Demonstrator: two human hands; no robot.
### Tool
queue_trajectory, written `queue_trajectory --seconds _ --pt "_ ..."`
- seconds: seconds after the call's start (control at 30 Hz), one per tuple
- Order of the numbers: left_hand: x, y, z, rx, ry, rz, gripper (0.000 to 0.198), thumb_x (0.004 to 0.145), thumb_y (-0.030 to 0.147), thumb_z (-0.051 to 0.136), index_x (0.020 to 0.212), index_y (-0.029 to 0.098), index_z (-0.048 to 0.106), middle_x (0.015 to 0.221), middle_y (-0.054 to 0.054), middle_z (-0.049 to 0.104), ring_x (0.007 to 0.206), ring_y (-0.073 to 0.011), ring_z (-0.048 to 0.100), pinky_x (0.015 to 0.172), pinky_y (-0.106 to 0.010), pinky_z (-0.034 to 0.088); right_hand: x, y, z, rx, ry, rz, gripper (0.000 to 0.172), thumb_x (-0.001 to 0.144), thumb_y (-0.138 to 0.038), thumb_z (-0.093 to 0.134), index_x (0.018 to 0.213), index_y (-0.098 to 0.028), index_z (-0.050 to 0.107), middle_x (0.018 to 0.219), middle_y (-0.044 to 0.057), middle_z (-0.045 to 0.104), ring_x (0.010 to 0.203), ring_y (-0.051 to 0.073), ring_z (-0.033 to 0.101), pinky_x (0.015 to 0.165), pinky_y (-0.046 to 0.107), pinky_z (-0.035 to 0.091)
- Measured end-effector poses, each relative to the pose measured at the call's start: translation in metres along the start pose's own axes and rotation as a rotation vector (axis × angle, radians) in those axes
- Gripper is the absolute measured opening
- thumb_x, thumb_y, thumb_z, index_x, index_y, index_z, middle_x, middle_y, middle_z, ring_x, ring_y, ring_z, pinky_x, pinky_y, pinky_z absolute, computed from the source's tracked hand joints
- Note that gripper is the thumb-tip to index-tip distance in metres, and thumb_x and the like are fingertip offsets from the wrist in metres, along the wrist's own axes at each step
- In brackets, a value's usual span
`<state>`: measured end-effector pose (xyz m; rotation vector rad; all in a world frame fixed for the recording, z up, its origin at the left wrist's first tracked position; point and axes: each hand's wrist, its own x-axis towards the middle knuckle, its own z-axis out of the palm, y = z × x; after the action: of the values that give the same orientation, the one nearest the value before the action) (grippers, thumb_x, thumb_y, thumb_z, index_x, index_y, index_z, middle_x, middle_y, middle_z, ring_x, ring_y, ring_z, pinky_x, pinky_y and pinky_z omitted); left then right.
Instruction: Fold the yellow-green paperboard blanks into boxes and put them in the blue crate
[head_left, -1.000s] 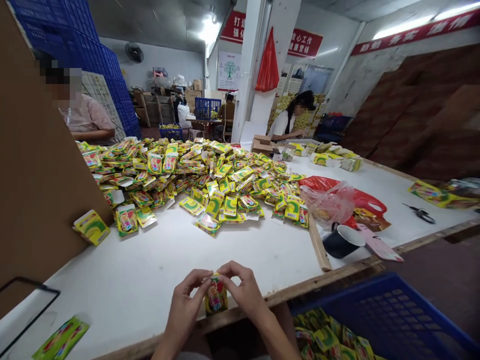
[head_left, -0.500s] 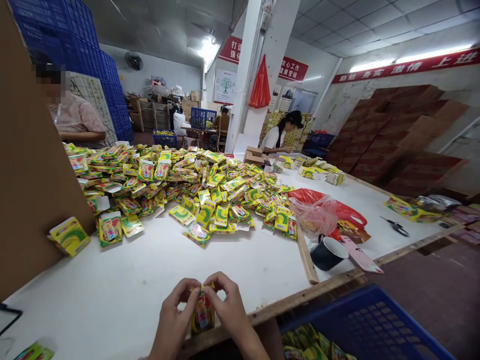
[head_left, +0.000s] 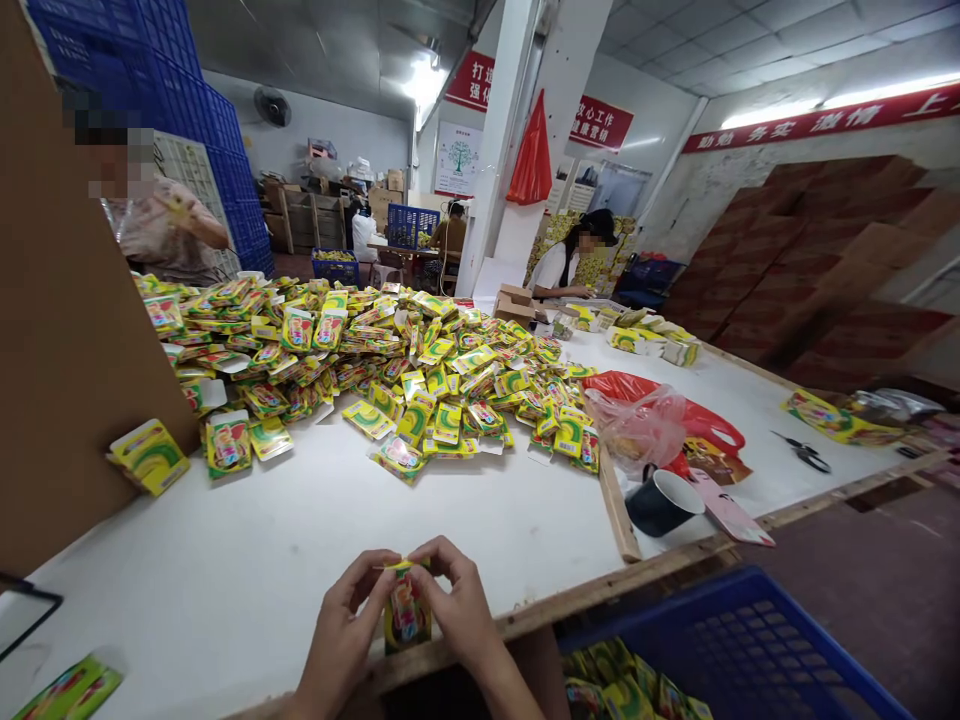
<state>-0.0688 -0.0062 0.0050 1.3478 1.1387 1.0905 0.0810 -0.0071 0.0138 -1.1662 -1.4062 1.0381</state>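
Observation:
Near the table's front edge a small yellow-green printed carton [head_left: 407, 608] stands upright between my two hands. My left hand [head_left: 351, 622] is closed on its upper left side, thumb in front. On the upper right side my right hand [head_left: 457, 607] pinches it the same way. The fingertips of both hands meet around the carton's top end, partly covering it. Beyond my hands, a large heap of similar cartons [head_left: 420, 415] spreads over the white table [head_left: 300, 560].
Right of my hands are a wooden strip [head_left: 619, 510], a dark mug [head_left: 664, 503], a red plastic bag [head_left: 637, 385] and scissors [head_left: 806, 455]. A blue crate [head_left: 750, 640] holding cartons stands below the table edge. A brown cardboard panel [head_left: 82, 330] rises at left. Co-workers sit farther back.
My hands still hold the carton, and its top end shows a little more between my fingers. The camera view has shifted slightly. At left, a co-worker's arm has lifted.

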Motion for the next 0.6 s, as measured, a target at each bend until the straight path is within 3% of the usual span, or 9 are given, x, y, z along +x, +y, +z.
queue_trajectory --seconds 0.1,0.33,0.6 --pt "0.001 -0.003 0.005 -0.030 0.062 -0.014 0.027 0.081 0.041 0.057 0.096 0.020 0.053 0.099 -0.007 0.067 0.092 -0.0226 0.064 0.078 -0.030 0.051 0.005 -0.010 0.002 -0.160 0.039 -0.081 0.008 0.078 -0.011 0.059 0.081 -0.018 0.062 0.081 0.001 0.062 0.079 0.015 0.057 0.071 0.025 0.043" --pt "-0.004 0.000 0.008 -0.199 0.017 0.003 0.035 0.083 0.033 0.057 0.108 0.024 0.034 0.097 -0.006 0.068 0.096 -0.0212 0.065 0.082 -0.034 0.050 0.021 -0.027 -0.003 -0.540 -0.120 -0.191 0.009 0.078 -0.012 0.060 0.074 -0.020 0.062 0.075 -0.001 0.064 0.074 0.016 0.056 0.074 0.030 0.036" --pt "-0.007 0.001 0.010 -0.255 0.019 0.004 0.032 0.083 0.028 0.057 0.107 0.023 0.035 0.098 -0.007 0.069 0.095 -0.0206 0.065 0.082 -0.033 0.050 0.027 -0.028 -0.004 -0.607 -0.229 -0.235 0.008 0.080 -0.013 0.058 0.076 -0.020 0.061 0.076 -0.001 0.064 0.073 0.015 0.057 0.075 0.030 0.037"
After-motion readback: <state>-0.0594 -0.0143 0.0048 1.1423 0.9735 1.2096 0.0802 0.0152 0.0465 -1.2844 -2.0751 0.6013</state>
